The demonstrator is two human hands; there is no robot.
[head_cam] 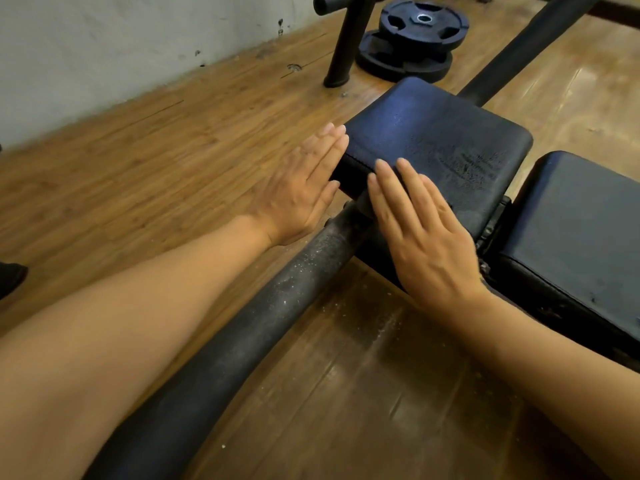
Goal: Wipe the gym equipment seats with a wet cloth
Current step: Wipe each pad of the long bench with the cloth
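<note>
A dark blue padded seat (pixel 446 140) of a gym bench sits at centre right, its surface marked with damp streaks. A second, larger pad (pixel 581 233) lies just to its right. My left hand (pixel 301 188) is flat with straight fingers beside the seat's left edge, fingertips at its corner. My right hand (pixel 426 233) lies flat with straight fingers over the seat's near edge. Neither hand holds anything. No cloth is in view.
A thick black frame bar (pixel 263 327) runs from the bottom left up under the seat. Stacked black weight plates (pixel 412 39) lie on the wooden floor behind, next to a black post (pixel 346 46). A grey wall stands at the upper left.
</note>
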